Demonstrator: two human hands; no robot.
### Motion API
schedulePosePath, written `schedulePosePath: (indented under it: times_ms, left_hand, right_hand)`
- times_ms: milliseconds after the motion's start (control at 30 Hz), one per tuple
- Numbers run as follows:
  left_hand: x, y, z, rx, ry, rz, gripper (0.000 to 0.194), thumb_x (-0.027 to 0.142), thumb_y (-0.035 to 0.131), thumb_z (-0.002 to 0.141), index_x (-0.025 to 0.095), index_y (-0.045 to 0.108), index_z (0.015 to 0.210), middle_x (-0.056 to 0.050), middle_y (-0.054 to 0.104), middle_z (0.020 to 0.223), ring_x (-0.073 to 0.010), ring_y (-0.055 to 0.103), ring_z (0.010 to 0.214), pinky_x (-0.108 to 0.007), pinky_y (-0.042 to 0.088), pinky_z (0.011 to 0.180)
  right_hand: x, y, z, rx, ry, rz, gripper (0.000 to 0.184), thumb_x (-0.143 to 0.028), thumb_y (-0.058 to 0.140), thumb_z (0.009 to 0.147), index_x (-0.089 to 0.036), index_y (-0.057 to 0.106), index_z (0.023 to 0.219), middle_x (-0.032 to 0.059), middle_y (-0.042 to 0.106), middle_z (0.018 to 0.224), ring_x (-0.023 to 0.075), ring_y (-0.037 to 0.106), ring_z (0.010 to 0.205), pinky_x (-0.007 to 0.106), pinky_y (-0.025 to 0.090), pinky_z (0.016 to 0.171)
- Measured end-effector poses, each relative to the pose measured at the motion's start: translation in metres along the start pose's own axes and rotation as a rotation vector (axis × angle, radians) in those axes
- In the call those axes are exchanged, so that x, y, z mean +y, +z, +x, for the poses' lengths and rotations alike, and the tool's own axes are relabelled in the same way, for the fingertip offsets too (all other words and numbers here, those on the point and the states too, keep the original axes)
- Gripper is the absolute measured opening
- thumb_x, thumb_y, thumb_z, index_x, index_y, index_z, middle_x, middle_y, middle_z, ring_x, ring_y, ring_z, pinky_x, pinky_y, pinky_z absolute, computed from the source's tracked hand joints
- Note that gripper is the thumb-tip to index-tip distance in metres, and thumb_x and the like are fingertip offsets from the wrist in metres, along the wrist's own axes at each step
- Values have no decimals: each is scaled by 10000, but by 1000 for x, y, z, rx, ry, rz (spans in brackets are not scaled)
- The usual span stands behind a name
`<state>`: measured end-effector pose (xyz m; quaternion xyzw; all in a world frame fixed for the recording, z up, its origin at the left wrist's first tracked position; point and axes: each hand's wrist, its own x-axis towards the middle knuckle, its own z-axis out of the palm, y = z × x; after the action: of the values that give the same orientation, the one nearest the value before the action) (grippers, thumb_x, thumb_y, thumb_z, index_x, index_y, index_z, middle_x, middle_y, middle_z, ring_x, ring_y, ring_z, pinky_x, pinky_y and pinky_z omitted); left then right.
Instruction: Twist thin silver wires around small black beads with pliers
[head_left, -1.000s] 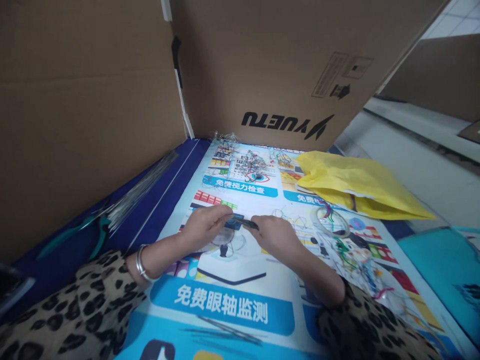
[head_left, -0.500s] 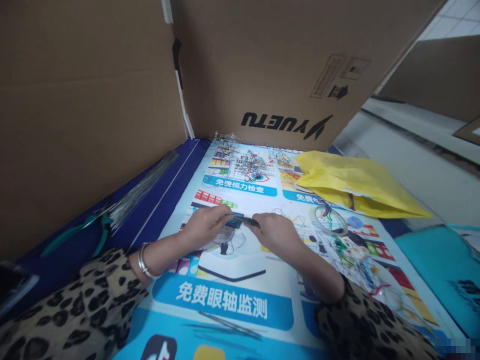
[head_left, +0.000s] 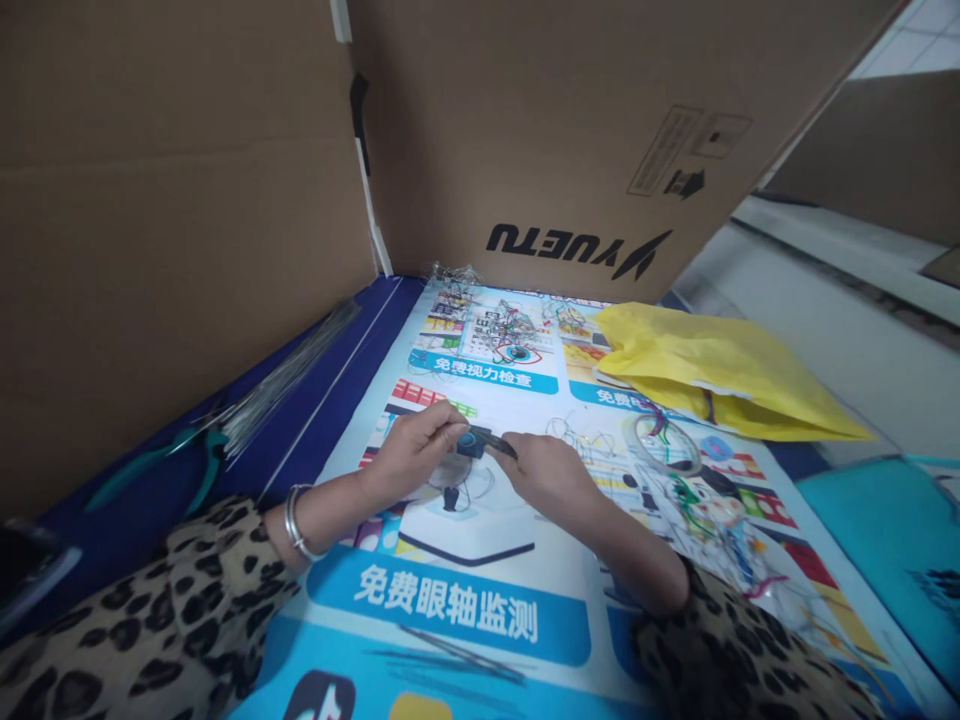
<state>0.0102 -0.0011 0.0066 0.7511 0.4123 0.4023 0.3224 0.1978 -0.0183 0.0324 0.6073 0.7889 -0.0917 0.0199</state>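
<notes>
My left hand [head_left: 420,450], a silver bracelet at its wrist, is closed in a pinch over the middle of the printed sheet [head_left: 465,525]. What its fingertips hold is too small to make out. Facing it, my right hand [head_left: 551,475] is wrapped round a slim dark pliers-like tool [head_left: 495,442]. The tool's narrow end points at my left fingertips, and its rear is hidden in my palm. Thin loops of wire [head_left: 480,485] show below the hands. Several short straight dark wires [head_left: 461,655] lie nearer to me.
Teal-handled pliers [head_left: 214,465] and a bundle of thin straight wires [head_left: 289,375] lie at left. Cardboard walls [head_left: 525,130] stand behind. Tangled coloured wires [head_left: 514,325], a clear ring [head_left: 694,450], a yellow bag [head_left: 720,365] and a turquoise pouch [head_left: 877,540] are farther off and right.
My left hand has turned slightly and its fingers have shifted a little at the tool's tip. My right hand keeps its grip, almost still. The whole view has moved slightly.
</notes>
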Motion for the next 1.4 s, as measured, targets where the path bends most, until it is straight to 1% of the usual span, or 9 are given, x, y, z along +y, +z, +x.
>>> schedulePosePath:
  times_ms: [133,367,533,600,833,1067,1200,1333,1400]
  left_hand:
    - [0,2,1,25,-60,-129,150,285,469,874,174,535,797,50,529,617,-67,477,524,-175,388,528]
    - [3,0,2,-26,-160,-239,225,362,443,883,168,545,933,15,578,686,-92,533,547,-208,440,546]
    - [5,-2,2,-86,-209,-262,271,385,460,870,154,537,750,7,592,654,-85,536,517,-197,424,510]
    - [4,-1,2,-81,-230,-270,279,392,468,864,155,536,734,12,592,629,-82,528,490,-195,422,492]
    - [1,-1,3,-51,-192,-220,229,340,468,865,158,537,742,39,566,595,-64,505,461,-171,406,470]
    - [-1,-2,1,-43,-109,-45,213,320,460,876,171,556,759,43,563,576,-72,496,478,-175,408,497]
    - [0,-3,1,-38,-103,-2,244,358,463,874,176,560,744,41,569,578,-83,508,485,-180,407,492]
    - [1,-5,0,-12,-136,15,255,385,475,864,177,571,752,40,573,579,-91,514,491,-183,402,488]
    - [2,-6,0,3,-145,19,249,391,487,857,178,580,769,42,570,579,-90,512,483,-186,404,492]
  right_hand:
    - [-1,-1,1,7,4,22,402,-476,305,922,-218,607,862,48,692,817,194,628,742,262,279,530]
    - [2,-3,2,12,16,132,410,-469,295,927,-218,604,829,24,670,753,163,596,693,242,286,528]
    - [4,-2,2,24,25,164,409,-474,301,920,-220,598,798,16,662,732,156,582,672,236,281,526]
    - [3,-2,2,28,15,158,408,-476,304,917,-219,596,791,16,661,731,158,584,671,237,278,524]
    - [3,-2,3,24,4,92,431,-493,286,923,-218,604,828,30,673,765,175,606,707,252,276,528]
    - [2,1,3,16,-2,14,421,-486,288,926,-218,611,886,47,687,821,190,620,739,254,285,536]
    - [12,-15,1,-14,14,24,405,-524,333,903,-232,613,917,39,685,850,186,614,749,251,306,554]
    - [38,-45,-4,69,117,93,316,-465,394,884,-239,608,937,23,672,865,166,591,761,239,314,555]
    - [53,-53,-6,95,167,80,273,-427,438,852,-235,610,941,25,668,856,168,586,752,238,312,550]
